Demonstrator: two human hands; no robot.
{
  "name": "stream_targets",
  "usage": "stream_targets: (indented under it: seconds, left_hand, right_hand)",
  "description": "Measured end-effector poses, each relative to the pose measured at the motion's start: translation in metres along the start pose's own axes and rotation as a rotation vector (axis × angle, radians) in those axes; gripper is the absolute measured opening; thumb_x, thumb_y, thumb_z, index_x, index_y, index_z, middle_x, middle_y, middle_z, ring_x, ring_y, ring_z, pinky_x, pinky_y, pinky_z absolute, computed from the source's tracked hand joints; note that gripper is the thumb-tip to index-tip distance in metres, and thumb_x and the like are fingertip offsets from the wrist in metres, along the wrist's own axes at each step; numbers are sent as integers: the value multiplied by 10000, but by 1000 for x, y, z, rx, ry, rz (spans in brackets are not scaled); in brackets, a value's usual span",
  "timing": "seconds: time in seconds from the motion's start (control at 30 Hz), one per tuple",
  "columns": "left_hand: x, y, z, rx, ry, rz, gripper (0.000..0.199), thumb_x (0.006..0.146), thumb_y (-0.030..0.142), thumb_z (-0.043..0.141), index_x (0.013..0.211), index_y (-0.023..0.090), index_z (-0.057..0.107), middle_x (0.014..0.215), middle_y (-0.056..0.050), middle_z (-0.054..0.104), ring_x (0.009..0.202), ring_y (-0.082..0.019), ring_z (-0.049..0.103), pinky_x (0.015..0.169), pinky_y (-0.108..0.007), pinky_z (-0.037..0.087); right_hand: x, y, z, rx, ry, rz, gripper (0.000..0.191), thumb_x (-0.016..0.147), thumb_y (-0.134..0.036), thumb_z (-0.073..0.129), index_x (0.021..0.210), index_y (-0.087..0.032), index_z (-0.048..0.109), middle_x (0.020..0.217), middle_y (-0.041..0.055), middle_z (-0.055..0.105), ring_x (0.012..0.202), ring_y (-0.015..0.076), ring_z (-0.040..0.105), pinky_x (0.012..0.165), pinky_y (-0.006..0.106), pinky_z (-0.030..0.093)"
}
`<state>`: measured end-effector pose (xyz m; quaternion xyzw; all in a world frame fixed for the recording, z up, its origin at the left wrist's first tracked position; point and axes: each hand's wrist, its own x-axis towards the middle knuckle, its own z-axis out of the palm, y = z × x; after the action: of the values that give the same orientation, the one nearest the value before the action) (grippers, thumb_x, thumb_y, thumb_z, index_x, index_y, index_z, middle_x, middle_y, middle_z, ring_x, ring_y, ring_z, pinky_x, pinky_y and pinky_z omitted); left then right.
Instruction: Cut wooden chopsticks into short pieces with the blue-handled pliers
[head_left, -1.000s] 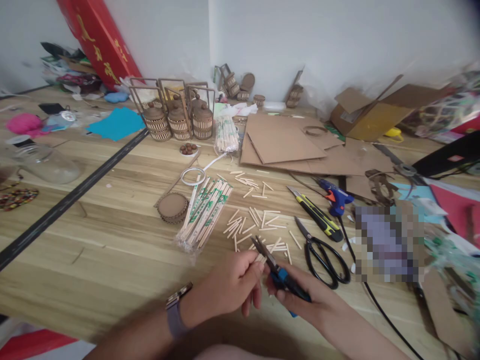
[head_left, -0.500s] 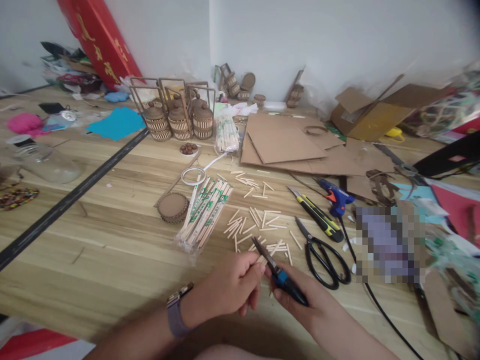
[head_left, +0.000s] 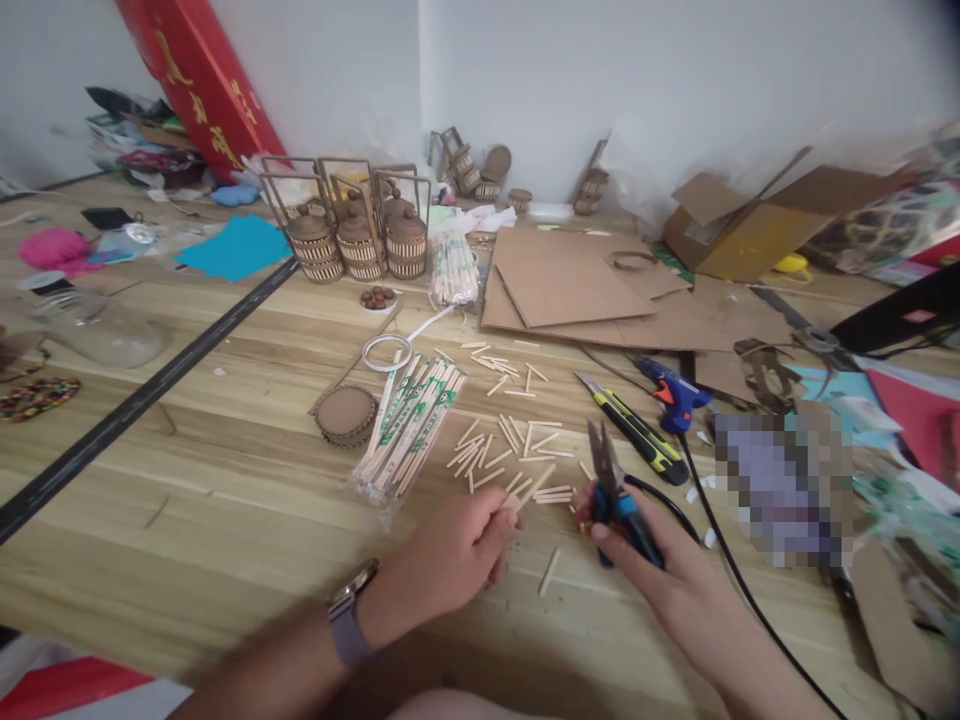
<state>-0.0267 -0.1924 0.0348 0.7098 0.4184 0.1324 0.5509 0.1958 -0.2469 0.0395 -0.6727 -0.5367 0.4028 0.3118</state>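
My left hand (head_left: 461, 545), with a watch on the wrist, pinches short wooden sticks (head_left: 534, 490) that poke out past the fingertips. To its right, my right hand (head_left: 660, 550) is wrapped round blue and black pliers (head_left: 621, 505), whose jaws point up and are slightly parted. Cut stick pieces (head_left: 469, 450) lie scattered on the wooden table beyond both hands, and one loose piece (head_left: 550, 571) rests between them, nearer to me. A plastic pack of wrapped chopsticks (head_left: 412, 425) lies left of the pieces. Black scissors are partly hidden behind my right hand.
A yellow utility knife (head_left: 634, 428) and a blue glue gun (head_left: 679, 395) lie at the right, with a black cable. Cardboard sheets (head_left: 574, 280) and small lidded baskets (head_left: 360, 240) stand farther back. A round cardboard piece (head_left: 345, 415) is left of the chopsticks.
My right hand has moved right with the pliers, away from my left hand, and their jaws now stand apart. A loose stick piece now shows on the table between the hands.
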Motion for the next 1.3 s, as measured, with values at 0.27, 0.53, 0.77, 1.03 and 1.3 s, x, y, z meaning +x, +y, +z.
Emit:
stream_targets:
  seconds: [0.27,0.53,0.77,1.03,1.3]
  left_hand:
    - [-2,-9,17,520,32,102,362,1018,340,278,975,194,606,817,-111,716,713,-245,660,581,-285,343]
    - [-1,0,22,729,34,16,357,996,255,303,986,150,644,712,-159,688,620,-294,674,545,-320,422]
    - [-2,4,31,727,87,-139,346,937,123,303,978,120,646,727,-201,675,666,-353,684,550,-367,449]
    - [4,-6,0,-107,-148,69,405,985,525,321,831,198,505,635,-5,597,542,-135,561,546,-235,416]
    - [13,-12,22,-762,-137,-245,299,799,476,588,841,186,529,706,-27,695,635,-171,672,578,-260,448]
  right_hand:
    - [10,3,27,-476,52,-446,229,920,-257,446,1114,-208,559,1009,112,735,910,261,709,754,365,564]
    - [11,13,47,-791,251,-575,173,946,-239,429,1027,-149,552,847,138,716,732,291,702,625,369,537]
    - [11,10,61,-907,300,-544,102,897,-207,438,913,-190,538,751,108,667,700,293,649,629,383,488]
    - [17,-7,16,-272,-65,-279,170,925,-377,457,894,-236,547,775,22,660,710,190,641,645,283,522]
    - [6,-14,30,-471,-185,-530,314,762,-53,482,1009,-211,593,907,76,704,852,246,663,731,341,533]
